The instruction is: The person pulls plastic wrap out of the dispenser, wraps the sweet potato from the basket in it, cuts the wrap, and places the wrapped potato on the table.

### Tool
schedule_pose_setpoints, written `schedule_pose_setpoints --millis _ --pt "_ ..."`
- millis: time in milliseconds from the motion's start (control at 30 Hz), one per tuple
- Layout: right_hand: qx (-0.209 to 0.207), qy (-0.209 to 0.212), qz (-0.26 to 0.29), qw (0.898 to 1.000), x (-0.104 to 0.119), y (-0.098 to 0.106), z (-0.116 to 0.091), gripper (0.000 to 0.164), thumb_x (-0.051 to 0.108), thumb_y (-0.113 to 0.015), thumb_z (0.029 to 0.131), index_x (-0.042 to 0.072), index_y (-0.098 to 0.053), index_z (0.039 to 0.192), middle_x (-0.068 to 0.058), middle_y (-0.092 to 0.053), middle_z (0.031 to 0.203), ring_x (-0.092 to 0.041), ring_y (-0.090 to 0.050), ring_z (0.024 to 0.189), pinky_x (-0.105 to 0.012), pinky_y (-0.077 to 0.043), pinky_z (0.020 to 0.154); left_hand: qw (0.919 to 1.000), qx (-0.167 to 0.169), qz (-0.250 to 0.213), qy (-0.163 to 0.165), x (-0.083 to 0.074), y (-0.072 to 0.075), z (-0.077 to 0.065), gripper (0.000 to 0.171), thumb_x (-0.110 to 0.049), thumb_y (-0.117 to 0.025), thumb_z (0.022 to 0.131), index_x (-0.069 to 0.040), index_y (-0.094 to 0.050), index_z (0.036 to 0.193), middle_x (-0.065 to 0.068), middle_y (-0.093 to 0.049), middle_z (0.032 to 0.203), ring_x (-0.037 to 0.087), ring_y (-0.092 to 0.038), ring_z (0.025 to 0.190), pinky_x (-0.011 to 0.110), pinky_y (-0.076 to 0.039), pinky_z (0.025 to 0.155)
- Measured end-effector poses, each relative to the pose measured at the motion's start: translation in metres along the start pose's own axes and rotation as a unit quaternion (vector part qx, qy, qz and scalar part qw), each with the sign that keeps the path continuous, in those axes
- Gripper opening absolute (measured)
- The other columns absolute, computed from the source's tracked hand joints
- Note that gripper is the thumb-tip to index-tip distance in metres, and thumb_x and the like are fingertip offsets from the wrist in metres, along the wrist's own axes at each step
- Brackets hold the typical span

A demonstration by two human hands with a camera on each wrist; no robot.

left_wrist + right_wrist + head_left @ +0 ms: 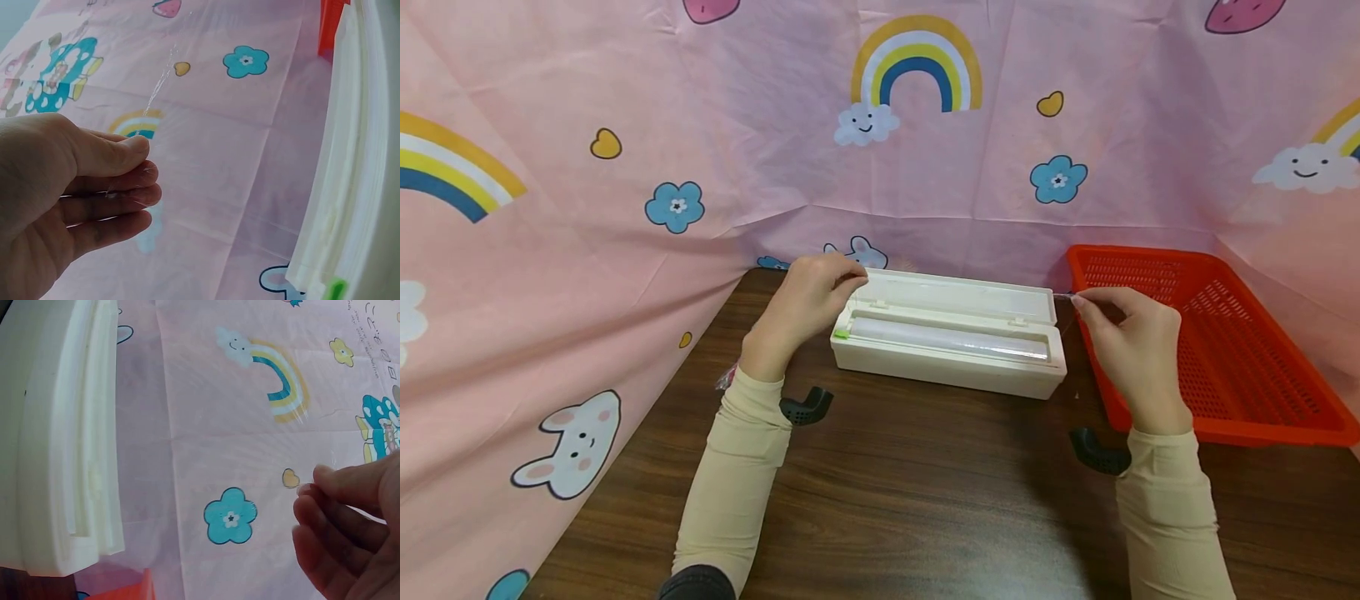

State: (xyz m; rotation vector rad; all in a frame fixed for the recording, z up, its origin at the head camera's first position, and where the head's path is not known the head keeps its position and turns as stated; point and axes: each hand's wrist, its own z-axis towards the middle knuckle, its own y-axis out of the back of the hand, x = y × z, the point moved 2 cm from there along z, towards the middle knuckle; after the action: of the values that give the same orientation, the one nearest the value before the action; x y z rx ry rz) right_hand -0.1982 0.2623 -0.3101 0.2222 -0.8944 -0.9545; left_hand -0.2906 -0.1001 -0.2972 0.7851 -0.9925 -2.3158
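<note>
A white cling film dispenser lies lengthwise on the table in the head view, its lid raised at the back. Inside, a roll of film shows through the long opening, and a green tab sits at the left end. Above the lid's left end, my left hand pinches clear cling film between thumb and fingers. My right hand, just past the right end, pinches the film's other side. Faint creases show the film stretched between both hands; most of it is too transparent to make out.
A red plastic basket stands on the brown wooden table at the right, partly behind my right hand. A small pink and clear wrapper lies by my left wrist. Patterned pink cloth hangs behind and at the sides.
</note>
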Motion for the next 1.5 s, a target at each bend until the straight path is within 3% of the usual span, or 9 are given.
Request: schedule_pose_setpoints --millis 167,467,833,1000,1200,1400,1500 --pt "-0.014 0.000 0.017 1.000 0.005 0.005 -0.001 0.018 0.016 -0.075 0.093 0.003 -0.081 0.102 -0.020 -0.078 0.092 0.022 -0.049 0.069 0.000 -0.040 0.068 0.9991 -0.032 0.002 -0.028 -0.006 0.006 -0.001 0.008 -0.007 -0.072 0.093 -0.002 -0.078 0.094 0.011 -0.074 0.087 0.025 -0.066 0.076 0.040 -0.052 0.071" --pt "-0.045 0.022 0.030 0.998 0.013 0.012 -0.002 0.016 0.014 -0.077 0.091 0.002 -0.081 0.101 -0.020 -0.077 0.089 0.020 -0.051 0.068 0.000 -0.040 0.069 0.9964 -0.070 -0.007 -0.047 -0.014 0.016 -0.004 0.005 -0.005 -0.074 0.091 -0.001 -0.078 0.093 0.011 -0.074 0.086 0.024 -0.065 0.076 0.039 -0.052 0.070" --pt "-0.062 0.041 0.029 0.997 0.020 0.020 -0.004 0.016 0.012 -0.078 0.090 0.001 -0.080 0.102 -0.020 -0.077 0.093 0.024 -0.050 0.073 0.001 -0.039 0.074 0.9941 -0.092 -0.007 -0.057 -0.023 0.026 -0.008 0.005 -0.004 -0.075 0.090 -0.001 -0.078 0.092 0.010 -0.075 0.087 0.022 -0.067 0.076 0.037 -0.052 0.071" --pt "-0.043 0.030 0.022 0.998 0.022 0.025 -0.006 0.016 0.014 -0.077 0.090 0.003 -0.081 0.102 -0.019 -0.078 0.094 0.022 -0.050 0.074 0.000 -0.039 0.072 0.9955 -0.076 -0.010 -0.055 -0.027 0.029 -0.011 0.004 -0.004 -0.074 0.091 -0.002 -0.077 0.091 0.009 -0.072 0.082 0.020 -0.062 0.073 0.035 -0.049 0.069" --pt "0.007 0.016 0.003 1.000 0.025 0.040 -0.014 0.017 0.017 -0.077 0.091 0.006 -0.081 0.103 -0.017 -0.078 0.093 0.020 -0.050 0.075 -0.001 -0.039 0.068 0.9978 -0.044 -0.011 -0.049 -0.037 0.037 -0.020 0.004 -0.005 -0.074 0.091 -0.005 -0.077 0.091 0.007 -0.071 0.082 0.018 -0.061 0.072 0.034 -0.048 0.068" --pt "0.064 0.032 -0.003 0.997 0.027 0.050 -0.021 0.015 0.015 -0.078 0.090 0.007 -0.081 0.103 -0.014 -0.078 0.090 0.015 -0.053 0.073 -0.005 -0.042 0.064 0.9993 -0.006 -0.004 -0.036 -0.047 0.042 -0.031 0.003 -0.007 -0.075 0.090 -0.006 -0.078 0.091 0.004 -0.072 0.082 0.015 -0.061 0.071 0.034 -0.050 0.069" --pt "0.086 0.053 -0.003 0.995 0.028 0.056 -0.028 0.011 0.011 -0.079 0.088 0.009 -0.081 0.099 -0.011 -0.078 0.087 0.011 -0.053 0.071 -0.008 -0.043 0.062 0.9988 0.014 0.003 -0.047 -0.052 0.041 -0.037 0.003 -0.006 -0.074 0.090 -0.006 -0.077 0.091 0.002 -0.072 0.080 0.013 -0.061 0.070 0.033 -0.051 0.069"
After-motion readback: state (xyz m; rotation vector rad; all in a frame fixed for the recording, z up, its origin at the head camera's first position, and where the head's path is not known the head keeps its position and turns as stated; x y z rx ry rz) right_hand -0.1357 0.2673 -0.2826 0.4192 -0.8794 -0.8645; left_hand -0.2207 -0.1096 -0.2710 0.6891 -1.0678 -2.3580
